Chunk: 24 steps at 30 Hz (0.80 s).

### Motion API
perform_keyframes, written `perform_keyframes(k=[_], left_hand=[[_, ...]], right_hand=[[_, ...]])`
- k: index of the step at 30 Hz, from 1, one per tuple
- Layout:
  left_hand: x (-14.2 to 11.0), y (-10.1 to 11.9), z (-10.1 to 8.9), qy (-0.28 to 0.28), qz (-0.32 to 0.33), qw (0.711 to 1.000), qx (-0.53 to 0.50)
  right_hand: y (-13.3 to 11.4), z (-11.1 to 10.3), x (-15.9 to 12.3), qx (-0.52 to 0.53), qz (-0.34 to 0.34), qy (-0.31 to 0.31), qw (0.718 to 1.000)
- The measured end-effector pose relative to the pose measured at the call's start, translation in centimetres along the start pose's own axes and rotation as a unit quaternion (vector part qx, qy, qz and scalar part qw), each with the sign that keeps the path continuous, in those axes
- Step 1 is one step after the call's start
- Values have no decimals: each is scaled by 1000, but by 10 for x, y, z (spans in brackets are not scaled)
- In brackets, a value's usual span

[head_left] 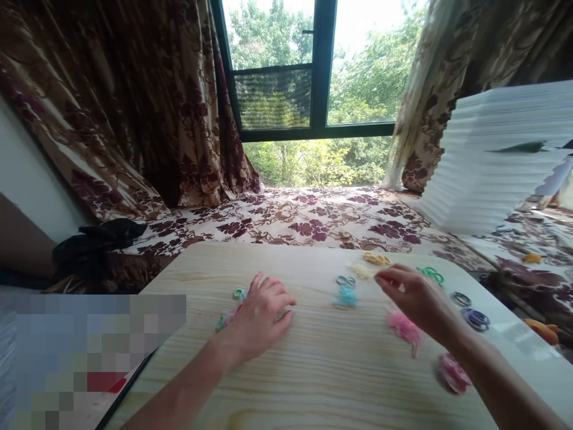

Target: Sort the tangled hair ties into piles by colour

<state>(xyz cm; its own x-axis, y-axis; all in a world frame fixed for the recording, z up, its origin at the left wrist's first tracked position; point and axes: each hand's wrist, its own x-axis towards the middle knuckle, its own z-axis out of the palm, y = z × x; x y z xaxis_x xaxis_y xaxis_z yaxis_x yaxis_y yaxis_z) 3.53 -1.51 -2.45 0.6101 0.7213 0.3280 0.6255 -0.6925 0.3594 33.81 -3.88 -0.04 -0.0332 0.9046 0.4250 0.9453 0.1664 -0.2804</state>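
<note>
We see the left hand (268,304) loosely spread over the pale wooden surface (304,370), thumb apart from the curled fingers, with green and pink bands (221,322) showing just beside it. The right hand (405,292) has its fingertips drawn toward each other near the cream bands (362,271); we cannot tell whether it pinches anything. Gold bands (376,258) lie just beyond these, and light blue bands (346,296) lie between the two hands. Below our right hand sit the pink bands (406,330); green bands (431,275) and purple bands (475,319) lie to its right.
</note>
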Motion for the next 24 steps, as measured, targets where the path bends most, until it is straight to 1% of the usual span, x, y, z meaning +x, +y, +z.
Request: perform_keyframes(k=[4, 6, 9, 14, 19, 22, 24], left_hand=[[1, -6, 0, 17, -7, 1000, 17], [2, -8, -1, 30, -13, 999, 23], [3, -9, -3, 52, -19, 998, 27], [5, -14, -6, 73, -27, 997, 18], [6, -25, -10, 82, -43, 996, 16], [7, -30, -16, 96, -64, 993, 14], [7, -31, -21, 94, -85, 992, 14]], right_hand=[[36, -10, 1, -64, 64, 18, 996], [47, -11, -1, -88, 83, 17, 993], [55, -9, -3, -116, 98, 12, 988], [58, -4, -4, -142, 110, 1, 984], [59, -9, -5, -140, 116, 2, 983], [48, -10, -1, -115, 110, 14, 987], [35, -4, 1, -77, 87, 28, 993]])
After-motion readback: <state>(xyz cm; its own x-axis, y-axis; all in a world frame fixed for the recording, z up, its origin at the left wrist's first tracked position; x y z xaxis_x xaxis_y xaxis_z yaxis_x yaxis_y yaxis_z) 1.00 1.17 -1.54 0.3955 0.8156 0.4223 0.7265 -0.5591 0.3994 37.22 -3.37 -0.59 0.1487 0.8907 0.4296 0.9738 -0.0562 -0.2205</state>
